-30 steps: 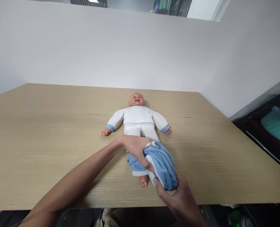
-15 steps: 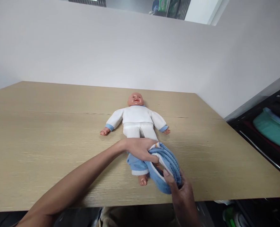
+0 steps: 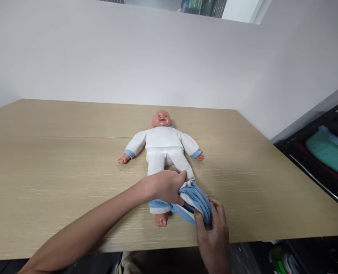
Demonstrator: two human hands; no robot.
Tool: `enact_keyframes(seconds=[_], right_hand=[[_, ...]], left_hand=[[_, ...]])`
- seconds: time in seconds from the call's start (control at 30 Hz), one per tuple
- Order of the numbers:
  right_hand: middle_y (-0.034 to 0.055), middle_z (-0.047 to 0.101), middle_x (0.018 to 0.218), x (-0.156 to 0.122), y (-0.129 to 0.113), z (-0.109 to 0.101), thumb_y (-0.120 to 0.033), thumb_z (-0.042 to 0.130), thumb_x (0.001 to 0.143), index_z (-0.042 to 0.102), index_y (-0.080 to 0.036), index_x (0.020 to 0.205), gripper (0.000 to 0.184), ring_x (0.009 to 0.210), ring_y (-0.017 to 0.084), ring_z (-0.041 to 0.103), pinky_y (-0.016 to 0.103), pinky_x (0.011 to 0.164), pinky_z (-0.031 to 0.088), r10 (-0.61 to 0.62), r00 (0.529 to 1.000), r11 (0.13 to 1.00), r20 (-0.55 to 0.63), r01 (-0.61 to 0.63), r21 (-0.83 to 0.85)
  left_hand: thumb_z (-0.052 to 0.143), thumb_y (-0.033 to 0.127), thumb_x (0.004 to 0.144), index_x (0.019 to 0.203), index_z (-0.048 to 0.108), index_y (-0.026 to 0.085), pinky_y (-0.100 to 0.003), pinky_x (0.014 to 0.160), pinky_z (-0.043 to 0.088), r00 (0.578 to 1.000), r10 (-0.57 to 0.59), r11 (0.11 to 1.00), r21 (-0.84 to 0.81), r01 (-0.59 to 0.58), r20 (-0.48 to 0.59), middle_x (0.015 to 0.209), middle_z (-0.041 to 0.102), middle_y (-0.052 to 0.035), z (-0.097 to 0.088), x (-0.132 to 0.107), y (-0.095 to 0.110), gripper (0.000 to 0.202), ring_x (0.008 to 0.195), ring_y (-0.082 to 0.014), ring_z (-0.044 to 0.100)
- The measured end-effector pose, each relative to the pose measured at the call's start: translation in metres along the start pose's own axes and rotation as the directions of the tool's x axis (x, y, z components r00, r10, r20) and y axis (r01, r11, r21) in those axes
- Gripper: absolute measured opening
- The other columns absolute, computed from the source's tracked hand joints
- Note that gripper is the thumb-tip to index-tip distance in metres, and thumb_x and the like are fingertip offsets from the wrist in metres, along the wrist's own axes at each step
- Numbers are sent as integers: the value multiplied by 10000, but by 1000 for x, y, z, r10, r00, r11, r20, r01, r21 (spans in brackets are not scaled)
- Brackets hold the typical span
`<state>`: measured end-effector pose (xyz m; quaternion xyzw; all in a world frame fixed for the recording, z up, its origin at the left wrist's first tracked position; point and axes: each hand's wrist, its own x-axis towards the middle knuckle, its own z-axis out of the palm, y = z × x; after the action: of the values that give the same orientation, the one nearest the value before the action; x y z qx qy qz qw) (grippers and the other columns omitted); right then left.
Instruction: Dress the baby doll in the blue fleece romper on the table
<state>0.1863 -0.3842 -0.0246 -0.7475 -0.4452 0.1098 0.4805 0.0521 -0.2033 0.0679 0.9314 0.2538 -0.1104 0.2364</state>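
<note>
A baby doll (image 3: 163,137) in a white top with blue cuffs lies on its back, head toward the wall. Blue terry pants (image 3: 196,199) with white trim are bunched at its lower legs. One doll foot pokes out of the trimmed leg opening on the left; the other foot is hidden in the gathered cloth. My left hand (image 3: 167,185) reaches across the legs, its fingers closed at the upper edge of the pants by the doll's right-side leg. My right hand (image 3: 213,228) grips the bunched fabric from the right, thumb in front and fingers behind.
The wooden table (image 3: 71,160) has its front edge close to my body, with a white wall (image 3: 128,57) behind it. On the right stands a black rack (image 3: 306,160) holding a folded green cloth (image 3: 329,150). Several items lie in the dark space below the table at lower right.
The bunched pants have moved slightly left and lower against the doll's leg. My right hand has shifted left with them, and my left hand's fingers have curled more tightly.
</note>
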Motion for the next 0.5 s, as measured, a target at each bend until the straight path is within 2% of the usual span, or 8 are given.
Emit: enact_keyframes(seconds=[0.1,0.23,0.33,0.4,0.5], right_hand=[[204,633,1242,3,3,1,-413,594,984,738,-141,1130,341,1197,389,632,579,1071,482,-134,988,990,-72,130,-54],[214,625,1329,7,4,0,-392,611,977,725,-165,1090,278,1281,410,593,611,1129,444,-173,975,980,-138,156,-123],[210,648,1366,6,6,2,-424,564,992,701,-174,1164,333,1284,406,623,582,1093,478,-72,994,997,-79,68,-45],[235,694,1317,4,10,4,-501,555,978,693,-148,1212,446,1241,432,656,582,1039,509,58,998,998,-34,-58,4],[259,746,1267,1,16,7,-616,589,935,685,-105,1287,628,1232,458,679,563,995,552,267,962,958,52,-271,90]], left_hand=[[735,540,819,1281,535,150,-449,751,571,998,-59,998,35,59,12,1087,787,-212,2,0,3,636,977,-442,776],[712,539,850,1297,528,142,-468,807,577,997,-79,997,13,79,-9,1154,784,-217,2,1,6,625,1045,-454,770],[708,533,852,1263,516,162,-446,811,566,997,-71,997,-37,71,-10,1175,778,-200,3,3,5,585,1057,-437,763],[719,522,850,1256,490,174,-424,809,554,998,-62,995,-74,61,-11,1168,773,-189,4,4,3,582,1052,-413,754],[756,477,825,1259,452,184,-399,791,535,998,-57,986,-160,53,-24,1115,761,-156,6,2,-2,605,1002,-372,739]])
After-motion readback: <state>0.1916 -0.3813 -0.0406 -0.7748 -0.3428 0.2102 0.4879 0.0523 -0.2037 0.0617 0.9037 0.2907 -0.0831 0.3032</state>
